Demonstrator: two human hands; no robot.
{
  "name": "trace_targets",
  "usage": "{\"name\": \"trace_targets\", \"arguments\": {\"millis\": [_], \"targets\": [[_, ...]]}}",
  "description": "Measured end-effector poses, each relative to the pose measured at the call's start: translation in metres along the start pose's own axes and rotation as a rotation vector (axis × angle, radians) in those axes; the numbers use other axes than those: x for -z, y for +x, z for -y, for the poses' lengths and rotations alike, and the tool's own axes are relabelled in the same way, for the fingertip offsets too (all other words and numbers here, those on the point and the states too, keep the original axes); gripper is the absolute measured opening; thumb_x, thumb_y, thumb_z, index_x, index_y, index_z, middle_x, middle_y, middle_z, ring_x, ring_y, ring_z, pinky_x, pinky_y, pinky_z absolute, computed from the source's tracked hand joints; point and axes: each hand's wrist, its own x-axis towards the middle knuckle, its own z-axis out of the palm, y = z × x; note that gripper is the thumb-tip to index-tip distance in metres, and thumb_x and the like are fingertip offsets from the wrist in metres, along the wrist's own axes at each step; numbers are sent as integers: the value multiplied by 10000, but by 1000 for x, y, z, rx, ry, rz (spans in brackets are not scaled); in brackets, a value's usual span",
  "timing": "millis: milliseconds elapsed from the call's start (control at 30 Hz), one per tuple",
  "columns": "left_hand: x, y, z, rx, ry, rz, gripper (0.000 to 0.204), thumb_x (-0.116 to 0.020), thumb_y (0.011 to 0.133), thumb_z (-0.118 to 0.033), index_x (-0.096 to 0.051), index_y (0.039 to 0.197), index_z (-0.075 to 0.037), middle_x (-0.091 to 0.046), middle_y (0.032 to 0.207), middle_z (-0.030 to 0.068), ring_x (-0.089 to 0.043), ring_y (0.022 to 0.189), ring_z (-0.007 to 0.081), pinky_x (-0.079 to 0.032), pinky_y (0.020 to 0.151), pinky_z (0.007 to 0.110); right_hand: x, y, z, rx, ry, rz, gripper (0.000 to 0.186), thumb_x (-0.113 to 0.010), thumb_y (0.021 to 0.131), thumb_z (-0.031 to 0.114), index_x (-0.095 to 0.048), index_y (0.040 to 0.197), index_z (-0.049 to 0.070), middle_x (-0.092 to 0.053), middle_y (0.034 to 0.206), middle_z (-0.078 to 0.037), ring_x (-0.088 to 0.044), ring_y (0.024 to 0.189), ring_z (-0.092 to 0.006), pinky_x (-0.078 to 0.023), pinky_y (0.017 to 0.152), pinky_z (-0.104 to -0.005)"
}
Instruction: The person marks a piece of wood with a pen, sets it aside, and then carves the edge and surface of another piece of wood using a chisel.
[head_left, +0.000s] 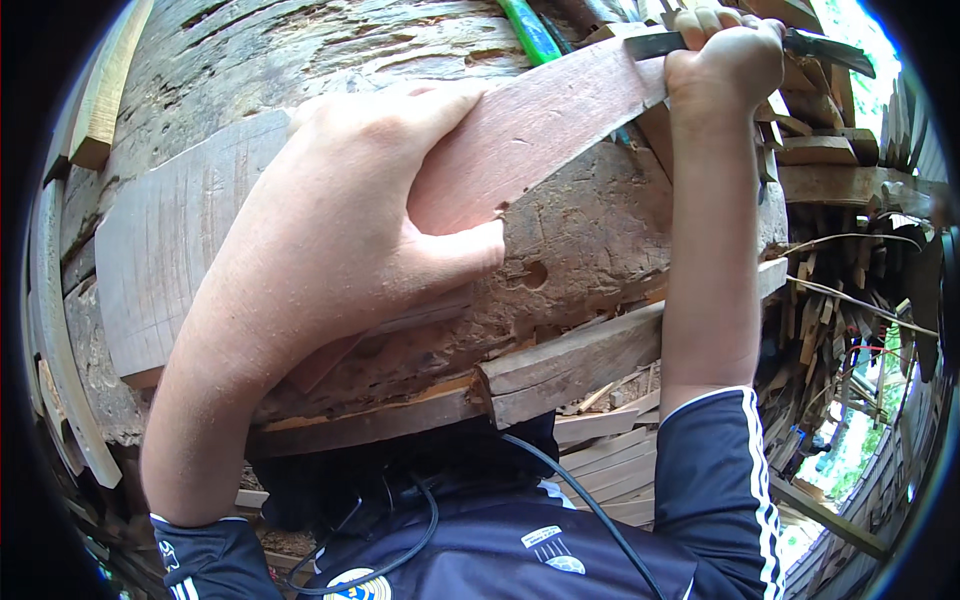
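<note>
A long reddish-brown wooden board [540, 130] lies at a slant over a thick, weathered log bench. My left hand [370, 190] grips it near the middle, with the thumb along its near edge; most of the fingertips are hidden. At the board's far right end, my right hand [725, 55] is closed around a dark bladed tool [655, 45]. One flat end rests on or just above the wood, and the other end sticks out to the right of the fist. Its exact kind is unclear. Under my left forearm lies a wide greyish plank [190, 220].
The log bench [600, 220] has a rough, cracked top with a small hole. A green object [530, 30] lies beyond the board. A wooden rail [570, 375] runs along the near edge. Scrap wood [820, 200] is piled at the right. Thin cables [590, 500] hang across my shirt.
</note>
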Motion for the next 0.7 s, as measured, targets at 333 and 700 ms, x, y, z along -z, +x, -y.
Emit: {"name": "trace_targets", "arguments": {"millis": [333, 700], "targets": [[1, -4, 1, -14, 101, -11, 629, -735, 699, -238, -618, 1225, 86, -676, 1158, 259, -663, 1067, 386, -495, 989, 416, 27, 52, -2, 484, -491, 74, 412, -333, 1079, 314, -310, 710, 133, -269, 569, 24, -213, 437, -113, -176, 427, -296], [-3, -6, 3, -24, 89, -67, 647, -724, 706, -262, -617, 1265, 46, -669, 1179, 244, -629, 1109, 394, -437, 1041, 424, 19, 30, -19, 402, -443, 165, 411, -331, 1096, 353, -323, 755, 124, -259, 612, 26, -210, 481, -116, -224, 451, -293]]}}
